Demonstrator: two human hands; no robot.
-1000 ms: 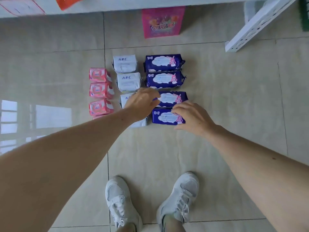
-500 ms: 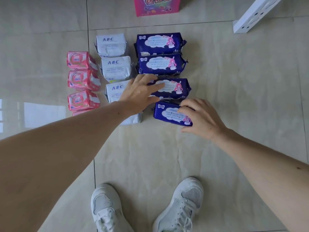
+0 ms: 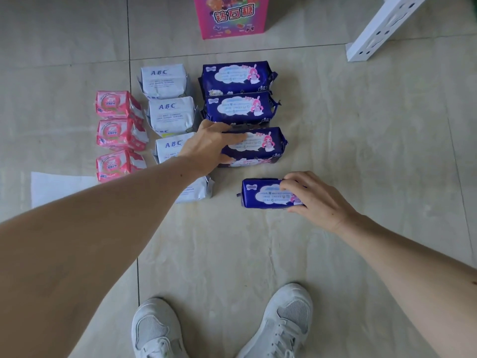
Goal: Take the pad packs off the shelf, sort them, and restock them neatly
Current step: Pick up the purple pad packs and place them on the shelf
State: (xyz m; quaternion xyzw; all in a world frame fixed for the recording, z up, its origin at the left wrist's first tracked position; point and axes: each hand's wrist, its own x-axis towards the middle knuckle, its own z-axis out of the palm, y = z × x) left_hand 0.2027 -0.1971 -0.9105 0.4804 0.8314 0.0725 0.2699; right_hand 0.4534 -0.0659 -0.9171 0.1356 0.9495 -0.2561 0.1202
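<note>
Packs are lying sorted on the floor (image 3: 361,151) in three columns running from near to far. At the far left, the pink packs (image 3: 117,135) are sitting in a tidy line, with a white sheet (image 3: 59,187) lying just beside the nearest one. Next to the right, the white packs (image 3: 167,112) are forming the middle column; the nearest of them (image 3: 198,189) is lying partly hidden under the left forearm, so a careless sweep of that arm could be knocking it out of line.

Further right, the left hand (image 3: 206,146) is gripping the third blue pack (image 3: 255,148), fingers spread over its top and thumb curling along its near edge. That pack is pressing close against the two blue packs (image 3: 237,94) beyond it; a hard push here risks shoving them crooked or crushing their soft wrappers.

At the right, the right hand (image 3: 315,200) is pinching the small blue pack (image 3: 263,193) by its right end, apart from the column. Holding it by one end only is leaving the other end free to sag or swing, so it may be landing askew.

Beyond the rows, a pink box (image 3: 232,16) and a white shelf leg (image 3: 382,27) are standing well apart from the packs.
</note>
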